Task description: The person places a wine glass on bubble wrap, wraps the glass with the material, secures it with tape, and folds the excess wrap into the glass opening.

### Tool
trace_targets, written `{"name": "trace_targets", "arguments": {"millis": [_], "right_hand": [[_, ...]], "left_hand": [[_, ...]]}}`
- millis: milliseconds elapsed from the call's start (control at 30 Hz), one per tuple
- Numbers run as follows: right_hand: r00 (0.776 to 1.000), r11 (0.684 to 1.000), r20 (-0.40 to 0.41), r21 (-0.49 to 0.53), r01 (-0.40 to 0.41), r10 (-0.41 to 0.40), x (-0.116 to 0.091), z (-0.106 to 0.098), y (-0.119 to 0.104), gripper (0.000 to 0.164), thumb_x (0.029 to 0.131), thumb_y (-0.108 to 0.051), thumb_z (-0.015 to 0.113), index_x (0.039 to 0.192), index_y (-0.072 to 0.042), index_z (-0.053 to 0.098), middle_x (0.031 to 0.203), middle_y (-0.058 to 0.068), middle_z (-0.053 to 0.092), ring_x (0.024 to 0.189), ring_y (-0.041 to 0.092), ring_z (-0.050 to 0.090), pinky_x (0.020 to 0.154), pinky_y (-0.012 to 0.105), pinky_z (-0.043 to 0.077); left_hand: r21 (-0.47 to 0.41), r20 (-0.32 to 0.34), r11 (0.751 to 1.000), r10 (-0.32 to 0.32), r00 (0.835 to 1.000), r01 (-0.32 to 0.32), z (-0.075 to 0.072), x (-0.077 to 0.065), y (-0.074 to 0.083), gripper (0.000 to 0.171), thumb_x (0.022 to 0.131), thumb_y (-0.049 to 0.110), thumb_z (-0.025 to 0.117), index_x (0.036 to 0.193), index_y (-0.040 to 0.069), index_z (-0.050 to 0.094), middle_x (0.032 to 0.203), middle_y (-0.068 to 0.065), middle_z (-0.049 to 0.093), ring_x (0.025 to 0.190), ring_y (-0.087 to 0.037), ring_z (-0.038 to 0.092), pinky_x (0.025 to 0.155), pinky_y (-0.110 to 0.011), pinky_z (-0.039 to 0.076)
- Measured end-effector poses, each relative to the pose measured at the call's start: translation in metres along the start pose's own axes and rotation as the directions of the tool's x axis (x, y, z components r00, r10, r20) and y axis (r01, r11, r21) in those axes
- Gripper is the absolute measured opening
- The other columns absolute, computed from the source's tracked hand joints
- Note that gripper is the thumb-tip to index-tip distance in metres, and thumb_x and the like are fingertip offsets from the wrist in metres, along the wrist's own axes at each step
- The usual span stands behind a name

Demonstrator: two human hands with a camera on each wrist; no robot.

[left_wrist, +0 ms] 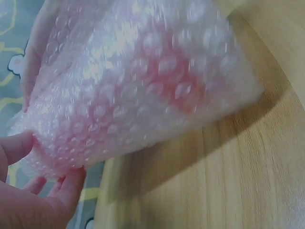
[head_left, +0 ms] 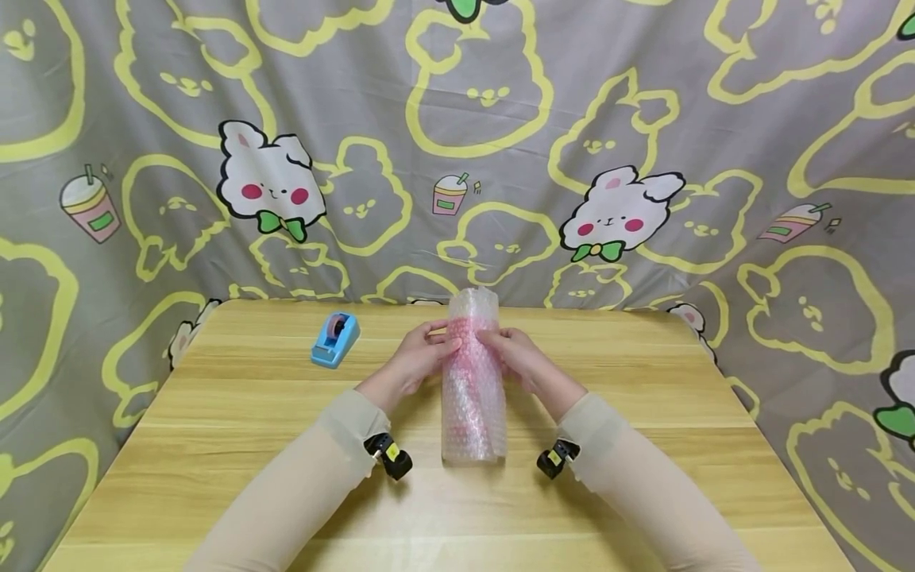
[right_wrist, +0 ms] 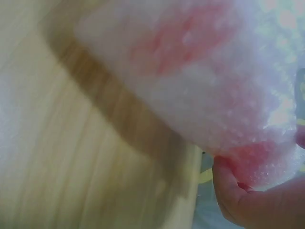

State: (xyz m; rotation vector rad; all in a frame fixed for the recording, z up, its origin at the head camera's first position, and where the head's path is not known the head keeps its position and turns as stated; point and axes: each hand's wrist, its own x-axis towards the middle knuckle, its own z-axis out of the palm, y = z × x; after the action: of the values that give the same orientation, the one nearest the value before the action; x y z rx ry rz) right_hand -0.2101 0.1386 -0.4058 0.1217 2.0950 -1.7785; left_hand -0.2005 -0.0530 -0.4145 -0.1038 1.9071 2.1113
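A roll of bubble wrap [head_left: 473,405] with something pink inside stands out lengthwise in the middle of the head view. My left hand [head_left: 418,357] grips its left side, thumb on top and fingers around the edge. From the other side my right hand [head_left: 527,361] holds it, thumb on the upper face. In the left wrist view the bubble wrap [left_wrist: 128,90] lies across the frame, with the left hand [left_wrist: 43,200] pinching one end. The right wrist view shows the right hand [right_wrist: 257,200] on the wrap [right_wrist: 200,95]. The pink content is blurred by the bubbles.
A blue tape dispenser [head_left: 334,340] with a roll of tape sits on the wooden table [head_left: 608,492], left of the hands. A grey patterned curtain [head_left: 386,103] hangs behind the table's far edge and along both sides.
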Motion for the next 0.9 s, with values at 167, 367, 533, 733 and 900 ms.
{"name": "trace_targets", "arguments": {"millis": [167, 367, 533, 733, 900], "right_hand": [[0.997, 0.997, -0.04, 0.04, 0.062, -0.061, -0.005, 0.001, -0.008, 0.059, 0.098, -0.027, 0.061, 0.139, 0.01, 0.04, 0.125, 0.021, 0.054, 0.1, 0.025, 0.06, 0.087, 0.034, 0.054], [0.987, 0.988, -0.099, 0.069, 0.136, -0.129, -0.01, 0.003, -0.017, 0.064, 0.096, -0.024, 0.062, 0.144, 0.007, 0.035, 0.133, 0.022, 0.049, 0.109, 0.027, 0.056, 0.093, 0.037, 0.05], [0.973, 0.977, -0.146, 0.088, 0.195, -0.181, -0.015, 0.005, -0.024, 0.067, 0.093, -0.019, 0.066, 0.147, 0.003, 0.034, 0.138, 0.021, 0.046, 0.118, 0.03, 0.051, 0.102, 0.042, 0.045], [0.952, 0.955, -0.188, 0.13, 0.266, -0.24, -0.02, 0.008, -0.028, 0.068, 0.089, -0.011, 0.07, 0.147, 0.002, 0.035, 0.136, 0.02, 0.044, 0.118, 0.029, 0.048, 0.102, 0.039, 0.045], [0.937, 0.927, -0.193, 0.188, 0.326, -0.291, -0.022, 0.009, -0.028, 0.069, 0.089, -0.004, 0.069, 0.148, 0.002, 0.033, 0.137, 0.019, 0.043, 0.12, 0.029, 0.049, 0.101, 0.037, 0.047]], "left_hand": [[0.016, -0.043, 0.994, 0.108, 0.993, -0.107, 0.005, -0.002, 0.004, 0.055, 0.094, 0.002, 0.068, 0.145, 0.003, 0.047, 0.136, -0.024, 0.054, 0.109, -0.03, 0.062, 0.091, -0.037, 0.056], [0.008, -0.052, 0.975, 0.223, 0.973, -0.223, 0.009, -0.005, 0.005, 0.058, 0.095, 0.002, 0.067, 0.148, 0.005, 0.045, 0.14, -0.021, 0.053, 0.122, -0.035, 0.058, 0.094, -0.034, 0.055], [0.015, -0.026, 0.93, 0.369, 0.929, -0.368, 0.01, -0.005, 0.002, 0.062, 0.094, 0.0, 0.066, 0.151, 0.003, 0.04, 0.143, -0.022, 0.05, 0.128, -0.036, 0.054, 0.098, -0.033, 0.052], [0.017, -0.01, 0.88, 0.474, 0.88, -0.474, 0.011, -0.004, 0.0, 0.063, 0.094, 0.002, 0.067, 0.151, 0.002, 0.04, 0.146, -0.019, 0.048, 0.129, -0.034, 0.052, 0.097, -0.03, 0.052], [-0.008, -0.007, 0.861, 0.508, 0.861, -0.508, 0.011, -0.005, 0.003, 0.061, 0.094, -0.001, 0.066, 0.149, 0.001, 0.041, 0.147, -0.019, 0.046, 0.131, -0.034, 0.05, 0.097, -0.029, 0.052]]}}
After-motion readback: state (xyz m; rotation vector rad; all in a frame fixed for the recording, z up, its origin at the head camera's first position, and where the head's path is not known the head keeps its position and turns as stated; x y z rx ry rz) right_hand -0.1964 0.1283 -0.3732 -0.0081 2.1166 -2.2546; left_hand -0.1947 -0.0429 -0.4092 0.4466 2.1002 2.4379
